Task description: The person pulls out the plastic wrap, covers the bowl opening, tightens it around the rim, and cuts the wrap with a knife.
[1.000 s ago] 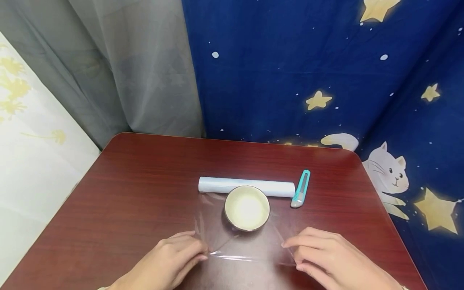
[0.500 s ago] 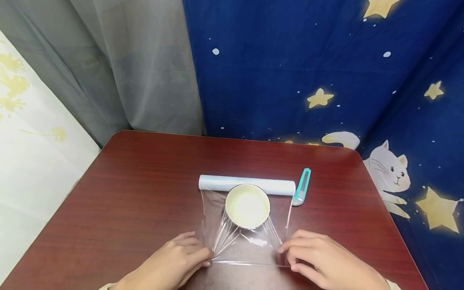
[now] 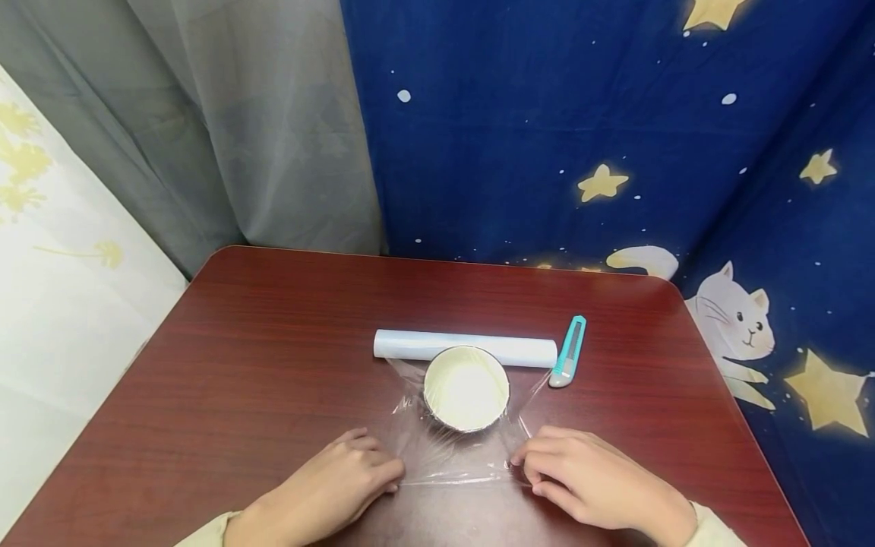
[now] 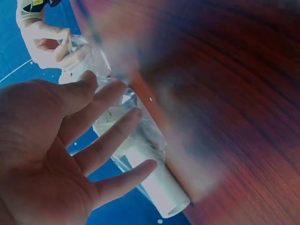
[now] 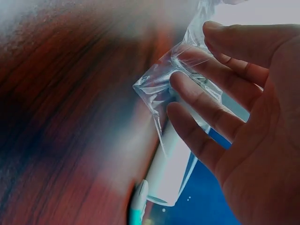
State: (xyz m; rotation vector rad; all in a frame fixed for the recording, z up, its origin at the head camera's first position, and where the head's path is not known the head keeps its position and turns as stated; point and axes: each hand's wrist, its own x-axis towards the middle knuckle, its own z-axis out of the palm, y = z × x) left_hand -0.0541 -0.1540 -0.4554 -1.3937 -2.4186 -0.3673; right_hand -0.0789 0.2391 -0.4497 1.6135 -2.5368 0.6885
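Observation:
A sheet of clear plastic wrap (image 3: 465,465) stretches from its white roll (image 3: 403,345) over a cream bowl (image 3: 467,389) toward me. Creases run down from the bowl's front rim, and the near edge of the wrap spans between both hands. At the near left corner, my left hand (image 3: 342,480) pinches the film between thumb and forefinger; its other fingers are spread in the left wrist view. My right hand (image 3: 589,477) pinches the near right corner. Crumpled film (image 5: 164,86) hangs by the right fingers in the right wrist view.
A turquoise utility knife (image 3: 569,351) lies at the roll's right end. Everything rests on a dark red wooden table (image 3: 239,365). Behind its far edge hang a grey curtain (image 3: 287,137) and a blue star-patterned curtain (image 3: 492,137).
The wrap first tightened over the bowl with sharp creases, then slackened and drew in at the sides. Both hands moved slightly, the right one leftward, narrowing the gap between them.

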